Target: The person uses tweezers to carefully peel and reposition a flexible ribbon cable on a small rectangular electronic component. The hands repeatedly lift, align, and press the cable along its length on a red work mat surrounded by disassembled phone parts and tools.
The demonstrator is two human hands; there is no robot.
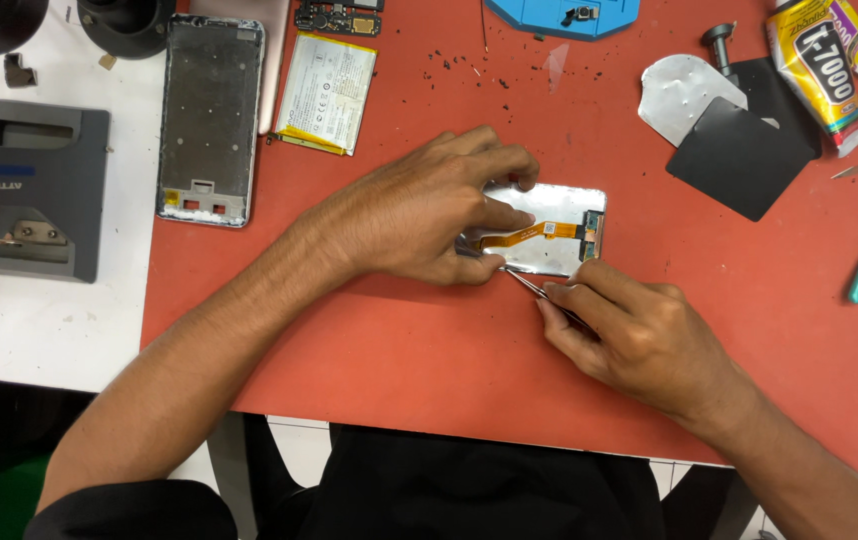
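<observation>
**Flex cable work on phone display panel, centre of frame**

Step in hand, judged from hand placement: lifting or seating the orange flex cable point(534, 232) on the back of the silver display panel point(559, 205), lying flat on the red work mat point(399, 350) at centre frame.

- Left hand point(429, 210): pressed down on the panel's left end, fingertips narrowly closed on the cable and panel edge.
- Right hand point(639, 335): closed in a pinch on metal tweezers point(534, 287), tip at the panel's lower edge, just below the cable.

Next move, as a judgement: calls for a steady panel, a shallow tweezer angle, light force only. Risk: creased or torn cable.

Packages and labelled items:
- Upper right corner: adhesive tube point(817, 60), yellow and black with large print, lying tilted, nozzle end toward the lower right.
- Top, left of centre: flat rectangular battery point(327, 92), white label face, yellow edging.
- Beside it, further left: bare metal phone frame point(209, 118).
- Left edge: grey station housing point(34, 185) with small printed marking on a blue strip.
- Top centre: blue holder point(561, 15), partly cut off.
- Right of centre, upper: black sheet point(739, 160) overlapping a silver foil piece point(684, 95).
</observation>
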